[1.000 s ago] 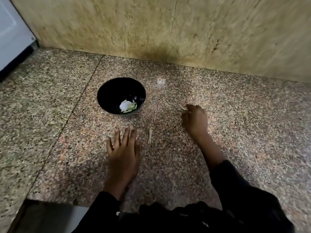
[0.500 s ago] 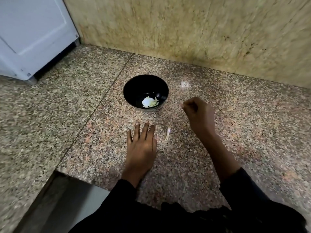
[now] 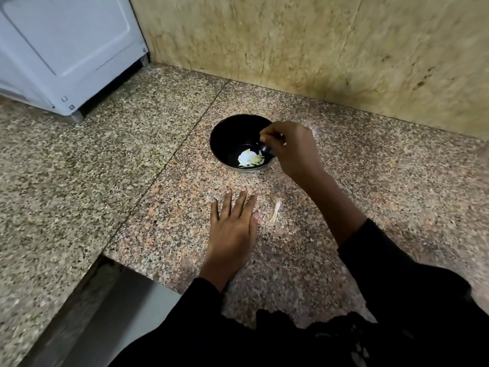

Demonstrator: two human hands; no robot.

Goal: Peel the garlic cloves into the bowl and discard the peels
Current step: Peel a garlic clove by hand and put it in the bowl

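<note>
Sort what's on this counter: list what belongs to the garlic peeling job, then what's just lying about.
Job:
- black bowl holding pale garlic pieces
- right hand, fingers curled over the bowl's rim
- left hand, flat on the counter
- peel scrap beside the left hand

Lying about:
- white appliance at the back left
- wall

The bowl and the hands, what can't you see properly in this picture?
- Head view: whatever the right hand pinches over the bowl is hidden by its curled fingers.
- Pale pieces in the bowl: too small and glary to tell cloves from peels.
- Anything under the flat left hand is covered.
</note>
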